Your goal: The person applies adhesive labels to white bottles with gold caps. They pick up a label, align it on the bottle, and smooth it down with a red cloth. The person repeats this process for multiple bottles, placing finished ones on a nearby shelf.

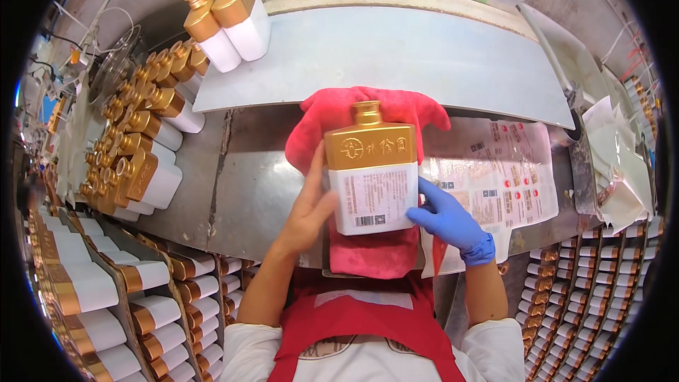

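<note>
A flat-shouldered bottle, gold on top and white below, stands in front of me with a printed label on its white face. My bare left hand lies along its left side, fingers stretched up the edge, thumb slightly blurred. At the lower right side, my right hand in a blue glove grips the bottle with the thumb on its front. Behind and below the bottle spreads a red towel. A red pointed piece shows below the right hand; its kind is unclear.
Clear label sheets lie on the metal table at the right. Two similar bottles stand on the raised grey board. More bottles crowd the left side, and racks of bottles flank me below. Crumpled backing paper sits far right.
</note>
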